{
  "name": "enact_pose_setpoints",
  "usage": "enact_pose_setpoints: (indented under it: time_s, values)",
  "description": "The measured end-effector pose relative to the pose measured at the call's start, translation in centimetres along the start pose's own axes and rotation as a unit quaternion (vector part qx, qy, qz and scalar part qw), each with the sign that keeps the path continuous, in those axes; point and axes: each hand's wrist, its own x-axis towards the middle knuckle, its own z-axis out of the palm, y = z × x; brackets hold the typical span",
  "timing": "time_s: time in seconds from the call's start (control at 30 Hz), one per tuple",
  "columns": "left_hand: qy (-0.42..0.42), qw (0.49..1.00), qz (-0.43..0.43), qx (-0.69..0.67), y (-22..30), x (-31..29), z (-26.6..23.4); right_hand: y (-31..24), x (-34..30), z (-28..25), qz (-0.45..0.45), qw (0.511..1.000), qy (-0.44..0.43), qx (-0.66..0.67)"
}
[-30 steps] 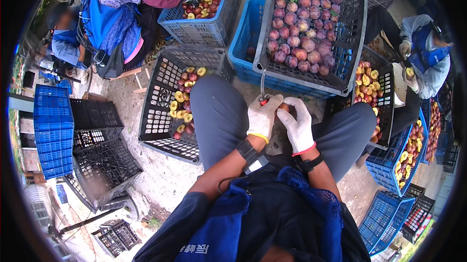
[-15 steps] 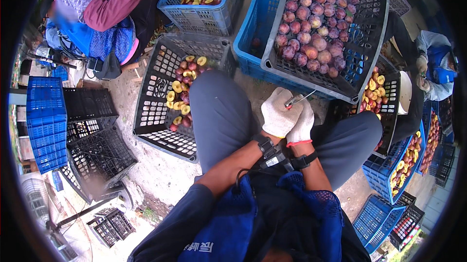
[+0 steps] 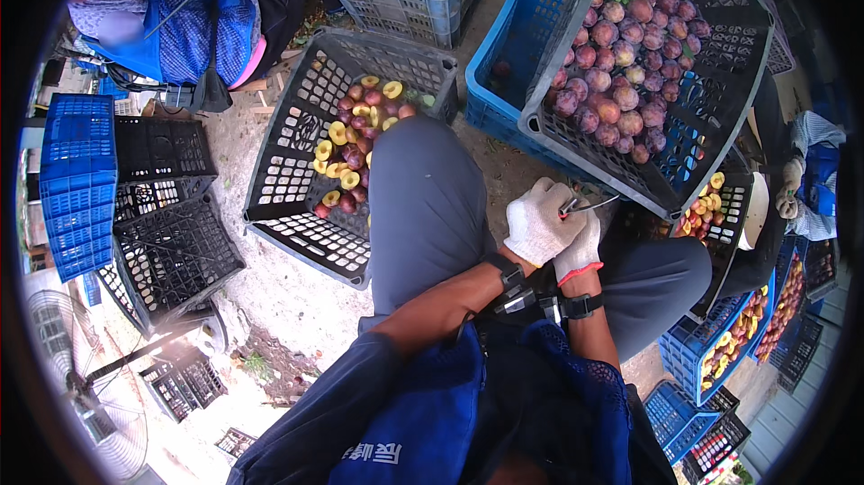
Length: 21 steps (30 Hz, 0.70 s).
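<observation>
Two gloved hands press together in front of the body, between the knees. The left hand (image 3: 544,220) is curled, its fingers closed around the grip of a slim metal tool (image 3: 590,207), whose thin shank points out to the right over the right hand (image 3: 580,249). The right hand is tucked underneath; I cannot tell whether it pinches a fruit. Left of the hands, past the knee, halved plums (image 3: 337,131) lie in a black crate (image 3: 297,116); ahead and to the right, whole plums (image 3: 627,53) fill part of another, tilted crate (image 3: 733,62). The tool looks light and stiff, best held by its grip, clear of the shank. The plums look smooth, probably slippery once cut and easily bruised, so a whole one suits a gentle hold around its middle.
</observation>
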Motion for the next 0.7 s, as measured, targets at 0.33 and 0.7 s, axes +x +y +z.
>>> enact_pose_setpoints:
  time_s: [0.33, 0.7]
  values:
    - [0.02, 0.976, -0.185, -0.109, 2.0, 0.0, -0.9, -0.2, -0.2, 4.2, -0.139, 0.924, 0.273, -0.229]
    - [0.103, 0.963, -0.124, -0.216, 1.7, -2.7, 1.0, -4.9, -4.4, 7.9, -0.309, 0.784, 0.119, -0.524]
